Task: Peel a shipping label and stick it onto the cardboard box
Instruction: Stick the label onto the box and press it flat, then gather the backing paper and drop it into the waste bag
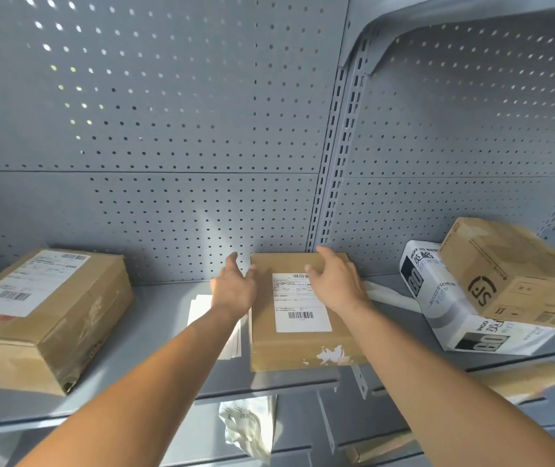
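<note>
A flat brown cardboard box (pixel 303 348) lies on the grey metal shelf (pixel 154 332) in the middle. A white shipping label (pixel 299 305) with barcodes is stuck flat on its top. My left hand (pixel 234 286) hovers at the box's left edge, fingers spread, holding nothing. My right hand (pixel 335 281) hovers over the box's far right corner, fingers apart and empty. A stack of white label sheets (pixel 202 308) lies on the shelf left of the box, partly hidden by my left forearm.
A larger labelled cardboard box (pixel 43 315) sits at the left. At the right, a white printed carton (pixel 451 311) leans under a tilted brown box (pixel 512 271). Crumpled white backing paper (pixel 249 426) lies on the lower shelf. A perforated grey back panel (pixel 168 129) stands behind.
</note>
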{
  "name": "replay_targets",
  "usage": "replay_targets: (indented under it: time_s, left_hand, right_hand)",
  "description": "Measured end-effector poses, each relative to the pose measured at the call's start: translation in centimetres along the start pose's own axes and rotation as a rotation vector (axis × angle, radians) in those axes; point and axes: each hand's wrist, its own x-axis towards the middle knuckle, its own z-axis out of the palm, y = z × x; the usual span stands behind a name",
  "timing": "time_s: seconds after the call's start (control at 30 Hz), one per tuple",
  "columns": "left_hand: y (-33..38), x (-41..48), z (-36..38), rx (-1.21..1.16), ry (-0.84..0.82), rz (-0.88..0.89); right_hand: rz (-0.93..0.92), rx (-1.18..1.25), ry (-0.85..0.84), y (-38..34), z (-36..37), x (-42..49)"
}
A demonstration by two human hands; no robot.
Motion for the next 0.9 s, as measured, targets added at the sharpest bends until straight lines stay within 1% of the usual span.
replay_targets:
  time_s: [0.13, 0.23, 0.3, 0.4, 0.5, 0.57, 0.73, 0.9]
  left_hand:
    - [1.6, -0.8, -2.4, -0.193, 0.029, 0.01]
    - [2.1, -1.6, -3.6, -0.218, 0.029, 0.047]
    - [2.0, -2.5, -4.0, -0.203, 0.019, 0.086]
    - [1.4, -3.9, -3.6, -0.135, -0.019, 0.132]
    - [1.0, -4.9, -2.5, 0.053, -0.063, 0.224]
    - [1.1, -5.5, -1.6, 0.126, -0.09, 0.28]
    - [2.7, -6.8, 1.4, 0.187, -0.154, 0.382]
    - [5.2, -7.5, 5.9, 0.195, -0.197, 0.425]
  right_hand:
    - [-0.106, 0.046, 0.078, -2.7, -1.8, -1.7]
    - [-0.167, 0.065, 0.137, -4.0, -2.5, -2.8]
    - [-0.181, 0.06, 0.145, -4.1, -2.5, -3.6]
    - [-0.142, 0.033, 0.111, -2.8, -1.8, -4.5]
    - [-0.095, -0.002, 0.091, -0.6, -1.0, -5.3]
    - [-0.059, -0.019, 0.083, 1.0, -0.8, -5.5]
    - [0.021, -0.076, 0.116, 5.2, -2.8, -4.8]
    - [0.089, -0.104, 0.124, 10.6, -5.0, -3.5]
